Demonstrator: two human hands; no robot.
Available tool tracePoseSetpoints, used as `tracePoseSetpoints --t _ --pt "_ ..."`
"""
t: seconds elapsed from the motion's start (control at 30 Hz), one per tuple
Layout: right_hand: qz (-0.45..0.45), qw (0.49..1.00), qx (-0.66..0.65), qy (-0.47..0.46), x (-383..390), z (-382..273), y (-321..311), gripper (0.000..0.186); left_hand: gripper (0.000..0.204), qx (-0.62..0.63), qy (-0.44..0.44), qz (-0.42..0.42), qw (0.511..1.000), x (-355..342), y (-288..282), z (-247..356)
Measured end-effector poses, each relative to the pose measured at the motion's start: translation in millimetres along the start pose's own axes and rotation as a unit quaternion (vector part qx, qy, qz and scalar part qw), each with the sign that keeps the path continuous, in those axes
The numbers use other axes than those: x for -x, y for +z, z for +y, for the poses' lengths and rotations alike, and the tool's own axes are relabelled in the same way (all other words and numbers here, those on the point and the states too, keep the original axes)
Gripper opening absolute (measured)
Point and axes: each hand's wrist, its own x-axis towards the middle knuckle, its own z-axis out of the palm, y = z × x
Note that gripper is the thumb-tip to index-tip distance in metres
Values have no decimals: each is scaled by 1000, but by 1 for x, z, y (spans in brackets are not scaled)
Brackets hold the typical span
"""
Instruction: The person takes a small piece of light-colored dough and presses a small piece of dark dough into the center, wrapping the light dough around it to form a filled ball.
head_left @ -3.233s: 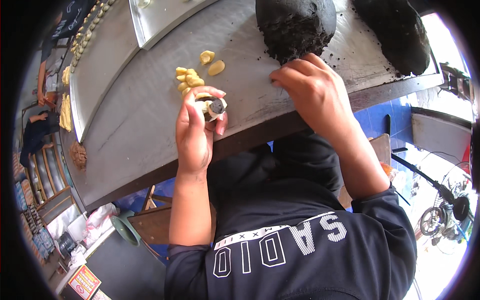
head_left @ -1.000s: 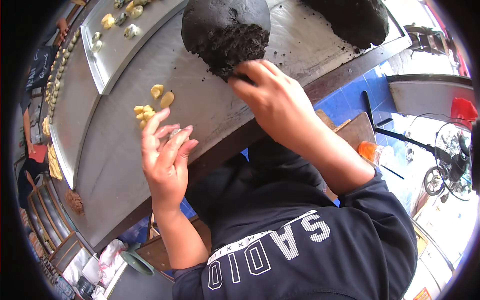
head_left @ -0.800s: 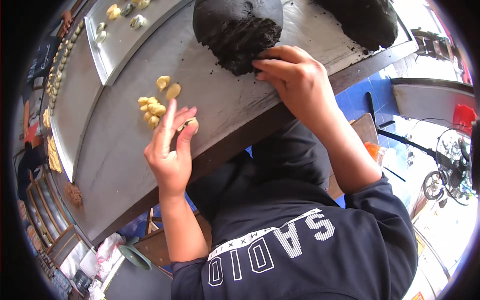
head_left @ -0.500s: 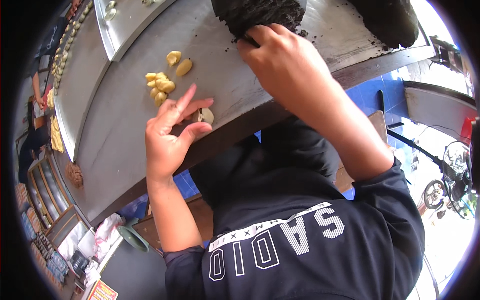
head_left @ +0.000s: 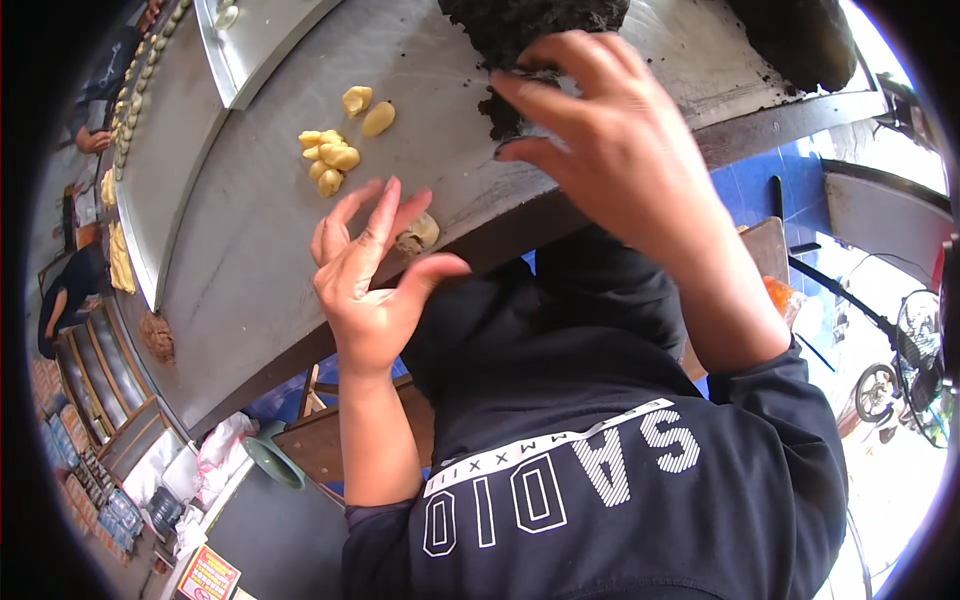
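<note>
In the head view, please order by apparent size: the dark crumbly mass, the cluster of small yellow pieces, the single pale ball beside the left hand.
1. Dark crumbly mass, largest, though partly cut off by the frame.
2. Cluster of small yellow pieces.
3. Single pale ball, smallest, partly hidden behind the left hand.

Views: one, the head camera; no second view shares the scene.
Mount: worn on the person's head, the left of two side-by-side cameras.
Facing: steeply down over the person's own chest onto the steel table (head_left: 300,250).
Lens: wide fisheye; table edge bends, black rim at the frame corners.
Orientation: upright, not mirrored; frame left is the person's left.
Nearness: close; left hand (head_left: 365,285) at centre left and right hand (head_left: 610,150) at upper centre fill much of the frame.
Lower frame: dark sweatshirt (head_left: 620,470), forearms entering from below.
Far field: tray (head_left: 250,50) at upper left, fan (head_left: 925,370) at right edge.
</note>
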Motion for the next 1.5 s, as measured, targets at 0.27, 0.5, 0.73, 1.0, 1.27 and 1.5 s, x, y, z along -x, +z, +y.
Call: tracePoseSetpoints --t 0.27,0.5,0.73,1.0,1.27,1.5 --pt "16 993 -54 100 25 41 -19 38 77 174 -112 -29 978 9 -13 5" --pt "-28 996 -86 -9 9 25 -6 38 23 -6 68 -73 995 -8 -25 -23" --pt "-42 992 21 -116 -6 24 14 29 18 61 11 -105 993 -25 -29 -23" --pt "5 992 -12 -122 -6 35 4 28 24 -88 5 47 995 15 -2 4" --pt "-100 991 34 -82 -15 20 1 23 72 41 -126 -88 987 3 -34 -10" --pt "-5 986 -128 -105 -8 28 7 26 66 172 -122 -32 977 12 -25 -22"
